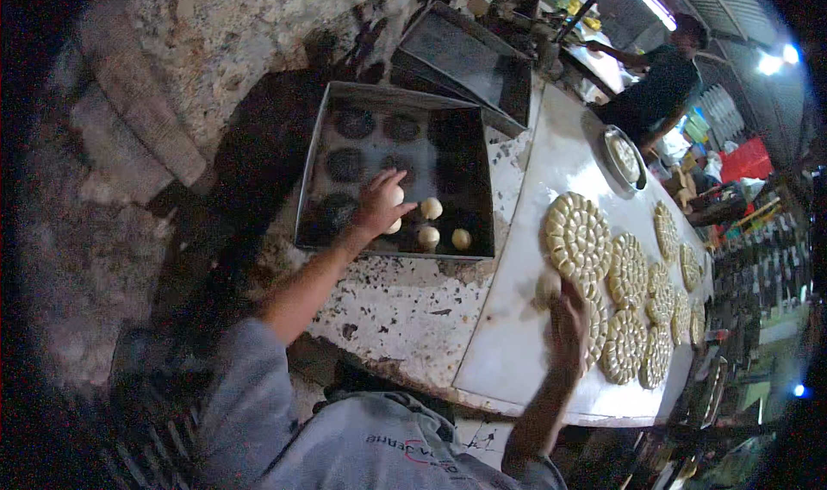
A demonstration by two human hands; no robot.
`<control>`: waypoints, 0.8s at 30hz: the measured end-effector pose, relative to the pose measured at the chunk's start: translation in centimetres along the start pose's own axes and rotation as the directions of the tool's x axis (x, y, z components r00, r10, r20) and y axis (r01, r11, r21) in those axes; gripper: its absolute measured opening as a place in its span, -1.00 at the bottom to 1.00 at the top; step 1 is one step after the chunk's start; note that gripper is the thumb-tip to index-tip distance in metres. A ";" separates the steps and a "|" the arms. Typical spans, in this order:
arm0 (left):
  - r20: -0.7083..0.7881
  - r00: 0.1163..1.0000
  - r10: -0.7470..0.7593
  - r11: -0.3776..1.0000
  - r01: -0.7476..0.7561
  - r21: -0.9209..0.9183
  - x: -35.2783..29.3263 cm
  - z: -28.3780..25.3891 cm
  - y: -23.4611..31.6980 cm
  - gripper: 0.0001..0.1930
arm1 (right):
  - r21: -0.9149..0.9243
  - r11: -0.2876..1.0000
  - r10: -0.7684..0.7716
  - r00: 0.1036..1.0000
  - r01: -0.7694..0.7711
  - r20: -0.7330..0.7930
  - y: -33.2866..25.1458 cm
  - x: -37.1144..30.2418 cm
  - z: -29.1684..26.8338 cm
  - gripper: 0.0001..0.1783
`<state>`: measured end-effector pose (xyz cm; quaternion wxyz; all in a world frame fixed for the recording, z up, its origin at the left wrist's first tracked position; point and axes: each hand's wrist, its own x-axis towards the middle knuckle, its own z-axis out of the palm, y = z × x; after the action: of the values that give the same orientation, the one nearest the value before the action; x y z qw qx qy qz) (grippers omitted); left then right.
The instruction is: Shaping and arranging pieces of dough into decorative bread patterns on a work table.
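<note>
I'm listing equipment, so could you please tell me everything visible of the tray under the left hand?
The tray is dark, rectangular and apparently metal, with raised walls and round, darker marks inside. It lies face-up on the worn counter, beside other trays, holding pale balls; the left hand is over it.

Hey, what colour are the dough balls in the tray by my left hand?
Pale cream; the dough balls show best in the head view.

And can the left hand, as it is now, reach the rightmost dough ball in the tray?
Probably yes: the left hand is over the metal tray, and nothing covers the rightmost dough ball, though two other dough balls lie between.
</note>
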<state>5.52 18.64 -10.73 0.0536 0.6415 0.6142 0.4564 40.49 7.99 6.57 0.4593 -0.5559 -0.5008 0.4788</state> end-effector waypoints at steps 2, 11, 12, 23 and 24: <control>0.029 0.968 -0.248 0.885 0.238 -0.399 0.2 -4.4 3.3 -0.57 | -0.114 0.971 -0.232 0.951 0.212 -0.205 -3.2 3.1 6.3 -0.58; 0.710 0.689 -0.142 0.410 0.694 -0.592 -14.6 -6.0 14.6 -0.77 | -0.710 0.649 -0.574 0.789 0.274 -0.220 9.8 5.5 11.4 -0.68; 0.777 0.622 -0.098 0.387 0.743 -0.546 -15.9 -5.9 15.5 -0.77 | -0.672 0.706 -0.524 0.803 0.223 -0.284 11.4 2.8 9.7 -0.71; 0.515 0.857 0.001 0.835 0.283 -0.472 -16.6 15.4 24.9 -0.74 | -0.326 0.854 0.146 0.790 -0.404 -0.595 19.2 -17.4 -21.4 -0.67; 0.313 0.944 0.102 0.900 0.047 -0.433 -15.3 18.7 26.5 -0.64 | -0.199 0.909 0.192 0.790 -0.367 -0.582 19.8 -18.2 -23.0 -0.67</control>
<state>39.94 8.72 -12.78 0.2899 0.6889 0.4702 0.4693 64.91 -12.39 -9.00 0.4163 -0.8017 -0.3253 0.2797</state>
